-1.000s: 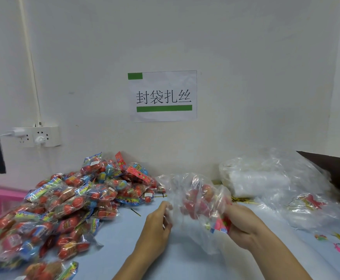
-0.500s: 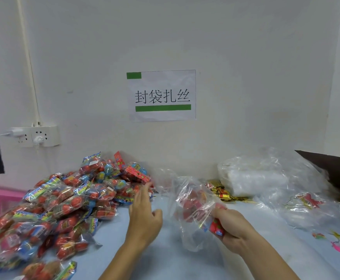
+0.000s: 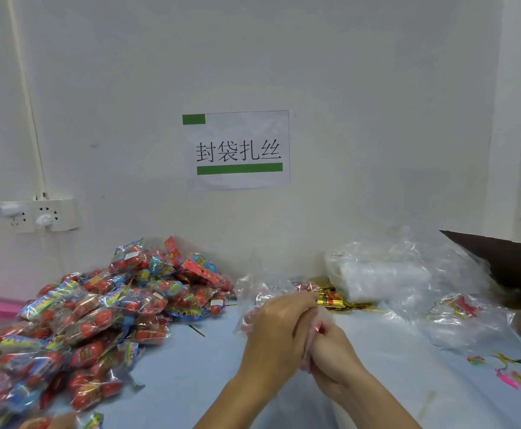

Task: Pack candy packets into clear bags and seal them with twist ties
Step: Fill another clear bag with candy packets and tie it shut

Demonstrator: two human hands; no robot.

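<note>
- Near the centre of the table (image 3: 191, 376), the left hand (image 3: 279, 335) and right hand (image 3: 333, 351) are meeting around a clear bag (image 3: 262, 295) holding red candy.
- Both hands are gripping the bag's plastic, fingers curling in on it where they touch; the bag's body is bulging out on the far side of the left hand.
- No tie is showing on this bag, so I'm judging the sealing as not yet done.
- Gold ties (image 3: 333, 301) are lying just beyond the hands, within easy reach.
- On the left, a big candy pile (image 3: 98, 314) is waiting, so plenty of packing looks left.
- On the far right, spare bags (image 3: 383, 280) are sitting by the wall, with crumpled plastic nearer, one piece seemingly holding candy.
</note>
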